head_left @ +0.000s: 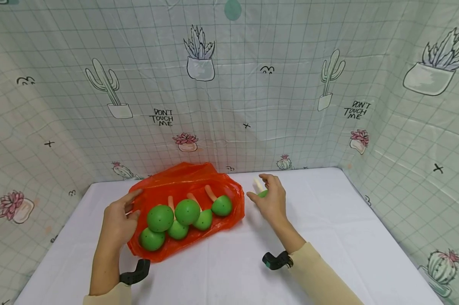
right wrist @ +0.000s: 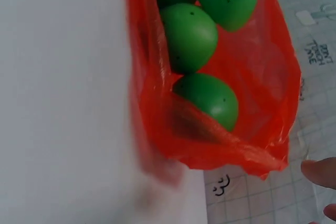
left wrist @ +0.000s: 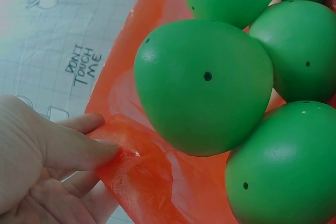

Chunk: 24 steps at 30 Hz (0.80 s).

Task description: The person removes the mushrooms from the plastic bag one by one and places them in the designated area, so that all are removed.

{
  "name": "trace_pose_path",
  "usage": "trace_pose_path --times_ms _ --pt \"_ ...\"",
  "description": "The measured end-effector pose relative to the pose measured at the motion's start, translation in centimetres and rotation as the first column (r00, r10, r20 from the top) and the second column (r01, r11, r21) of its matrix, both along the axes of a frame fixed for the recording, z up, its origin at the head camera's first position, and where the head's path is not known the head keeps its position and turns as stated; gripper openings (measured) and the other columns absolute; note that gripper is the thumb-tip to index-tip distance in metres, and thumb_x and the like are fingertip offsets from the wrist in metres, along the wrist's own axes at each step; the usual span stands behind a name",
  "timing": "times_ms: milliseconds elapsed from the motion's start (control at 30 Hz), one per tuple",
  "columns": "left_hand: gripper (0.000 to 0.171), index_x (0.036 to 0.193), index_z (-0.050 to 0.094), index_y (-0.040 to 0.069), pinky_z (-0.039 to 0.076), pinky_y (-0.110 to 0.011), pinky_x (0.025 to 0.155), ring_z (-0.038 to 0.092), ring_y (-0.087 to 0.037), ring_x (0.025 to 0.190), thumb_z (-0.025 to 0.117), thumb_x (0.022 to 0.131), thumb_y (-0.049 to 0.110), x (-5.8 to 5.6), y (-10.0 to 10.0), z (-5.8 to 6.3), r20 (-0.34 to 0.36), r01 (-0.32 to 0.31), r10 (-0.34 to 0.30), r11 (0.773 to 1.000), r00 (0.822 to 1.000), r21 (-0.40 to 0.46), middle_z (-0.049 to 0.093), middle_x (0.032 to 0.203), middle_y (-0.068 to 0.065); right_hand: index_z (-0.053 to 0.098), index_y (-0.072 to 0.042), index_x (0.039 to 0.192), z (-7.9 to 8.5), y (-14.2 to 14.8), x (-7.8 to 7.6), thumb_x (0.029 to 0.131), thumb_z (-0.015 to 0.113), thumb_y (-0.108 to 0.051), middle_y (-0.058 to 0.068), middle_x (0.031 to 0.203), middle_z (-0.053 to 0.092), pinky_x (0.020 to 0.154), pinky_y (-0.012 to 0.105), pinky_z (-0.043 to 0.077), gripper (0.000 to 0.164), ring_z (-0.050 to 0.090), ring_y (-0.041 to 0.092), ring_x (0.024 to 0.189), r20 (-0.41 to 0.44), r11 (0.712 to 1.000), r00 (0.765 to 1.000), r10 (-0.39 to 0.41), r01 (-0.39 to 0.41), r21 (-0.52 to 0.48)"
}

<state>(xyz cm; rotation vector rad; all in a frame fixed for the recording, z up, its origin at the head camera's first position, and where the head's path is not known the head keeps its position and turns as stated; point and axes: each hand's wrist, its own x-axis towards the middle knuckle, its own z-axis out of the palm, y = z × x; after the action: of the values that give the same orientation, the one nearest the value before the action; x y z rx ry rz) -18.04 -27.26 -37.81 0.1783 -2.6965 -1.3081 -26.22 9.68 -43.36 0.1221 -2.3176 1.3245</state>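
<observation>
A red plastic bag (head_left: 191, 173) lies spread wide on the table. Inside it are several mushroom-shaped toys (head_left: 187, 212) with round green caps, black dots and pale stems. My left hand (head_left: 118, 222) is at the bag's left side. In the left wrist view, its thumb (left wrist: 100, 151) lies on the red plastic with fingers behind, pinching the edge. Right of the bag, my right hand (head_left: 272, 201) is curled around another green-capped mushroom toy (head_left: 262, 194), largely hidden by the hand, its white stem pointing up. Only fingertips (right wrist: 321, 172) of this hand show in the right wrist view.
The table (head_left: 221, 275) is under a white cloth. Behind and at both sides hangs a gridded curtain (head_left: 229, 93) printed with cacti and potted plants. Black camera mounts (head_left: 276, 260) are strapped to both wrists.
</observation>
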Motion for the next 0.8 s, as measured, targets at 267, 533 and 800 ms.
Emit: trace_pose_path --times_ms 267,533,800 --pt "0.063 0.16 0.042 0.003 0.048 -0.061 0.105 0.048 -0.054 0.137 0.054 0.1 -0.012 -0.2 -0.2 0.1 0.014 0.009 -0.009 1.0 1.0 0.009 0.044 0.156 -0.033 0.062 0.005 0.129 1.9 -2.2 1.1 0.078 0.091 -0.001 0.021 0.126 0.064 0.109 0.046 0.052 0.059 0.063 0.039 0.121 -0.07 0.996 0.994 0.087 -0.089 -0.022" --pt "0.063 0.16 0.042 0.003 0.049 -0.06 0.105 0.049 -0.054 0.137 0.053 0.1 -0.013 -0.1 0.0 0.0 0.006 0.009 -0.009 1.0 1.0 0.007 0.045 0.155 -0.033 0.063 0.006 0.128 2.8 -4.6 2.3 0.078 0.091 0.001 0.021 0.127 0.064 0.107 0.047 0.053 0.058 0.064 0.04 0.121 -0.126 0.983 0.977 0.174 -0.181 -0.044" --pt "0.063 0.16 0.043 0.003 0.047 -0.062 0.106 0.047 -0.054 0.137 0.053 0.1 -0.012 -0.1 0.0 0.1 0.004 0.011 -0.011 1.0 1.0 -0.01 0.044 0.155 -0.034 0.062 0.006 0.129 2.9 -7.1 3.3 0.079 0.092 -0.003 0.022 0.125 0.064 0.103 0.053 0.056 0.059 0.065 0.042 0.118 -0.142 0.962 0.954 0.265 -0.271 -0.024"
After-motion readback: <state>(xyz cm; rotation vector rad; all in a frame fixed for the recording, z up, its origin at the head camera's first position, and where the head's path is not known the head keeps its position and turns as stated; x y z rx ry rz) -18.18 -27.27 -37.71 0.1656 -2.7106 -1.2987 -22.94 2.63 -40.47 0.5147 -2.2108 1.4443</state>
